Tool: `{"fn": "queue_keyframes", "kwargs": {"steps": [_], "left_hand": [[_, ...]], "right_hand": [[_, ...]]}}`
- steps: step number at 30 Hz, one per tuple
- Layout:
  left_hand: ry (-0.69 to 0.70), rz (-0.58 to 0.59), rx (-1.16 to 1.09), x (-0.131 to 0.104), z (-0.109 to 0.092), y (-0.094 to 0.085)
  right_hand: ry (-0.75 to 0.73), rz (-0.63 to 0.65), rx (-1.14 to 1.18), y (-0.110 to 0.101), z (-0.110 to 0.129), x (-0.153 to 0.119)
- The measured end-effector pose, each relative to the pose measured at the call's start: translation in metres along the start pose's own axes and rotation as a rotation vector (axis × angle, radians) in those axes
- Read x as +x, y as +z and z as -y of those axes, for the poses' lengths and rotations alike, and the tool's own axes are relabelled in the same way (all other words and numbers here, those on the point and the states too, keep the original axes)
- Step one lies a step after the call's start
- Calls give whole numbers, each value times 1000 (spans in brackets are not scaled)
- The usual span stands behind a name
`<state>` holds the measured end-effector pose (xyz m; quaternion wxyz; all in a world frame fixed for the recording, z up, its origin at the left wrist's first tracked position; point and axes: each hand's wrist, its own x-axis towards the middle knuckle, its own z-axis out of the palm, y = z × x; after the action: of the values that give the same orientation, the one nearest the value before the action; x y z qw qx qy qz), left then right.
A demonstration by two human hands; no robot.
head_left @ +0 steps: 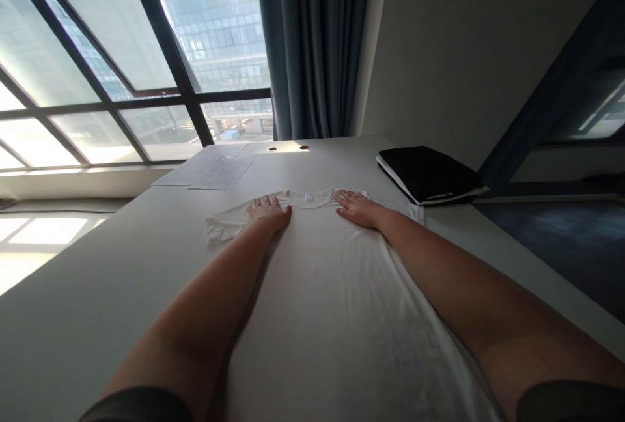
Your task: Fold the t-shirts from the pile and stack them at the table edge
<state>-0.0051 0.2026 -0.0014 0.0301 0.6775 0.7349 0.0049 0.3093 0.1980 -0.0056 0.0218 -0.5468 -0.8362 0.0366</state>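
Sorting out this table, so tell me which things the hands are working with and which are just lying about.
In hand:
white T-shirt, spread flat on the table
left hand and right hand, pressed flat by its collar

Lying about:
black folder
sheets of paper

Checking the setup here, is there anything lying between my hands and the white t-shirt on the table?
Nothing visible: the left hand and right hand both rest flat on the white t-shirt, either side of its collar.

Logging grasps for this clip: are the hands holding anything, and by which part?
Nothing is gripped. The left hand and right hand lie flat, palms down, on the shoulders of the white T-shirt, either side of its collar.
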Motion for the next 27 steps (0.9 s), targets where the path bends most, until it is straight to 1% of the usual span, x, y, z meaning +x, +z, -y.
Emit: {"fn": "queue_keyframes", "kwargs": {"steps": [4, 7, 8, 10, 13, 17, 19, 21, 24, 26, 27], "left_hand": [[32, -8, -13, 4, 8, 1], [63, -69, 2, 8, 13, 0], [46, -85, 8, 9, 15, -1], [-38, -86, 14, 13, 18, -3], [-170, -38, 4, 19, 22, -6], [-206, 7, -21, 20, 31, -5], [-204, 32, -41, 18, 33, -5], [-210, 55, -62, 14, 32, -8], [-198, 56, -83, 4, 31, -19], [-163, 32, -106, -6, 39, -28], [-152, 18, -118, -11, 47, -33]], "right_hand": [[10, -85, -10, -5, -3, -14], [124, -163, -34, -7, -11, -35], [171, -180, -42, -7, -15, -43], [246, -200, -53, -4, -23, -61], [328, -165, -32, 3, -39, -86], [427, -68, 4, 13, -62, -111], [463, -62, 10, 16, -73, -120], [503, -84, 13, 16, -81, -126], [531, -149, 11, 10, -84, -134], [527, -206, 14, 4, -82, -139], [539, -242, 7, 0, -80, -141]]}}
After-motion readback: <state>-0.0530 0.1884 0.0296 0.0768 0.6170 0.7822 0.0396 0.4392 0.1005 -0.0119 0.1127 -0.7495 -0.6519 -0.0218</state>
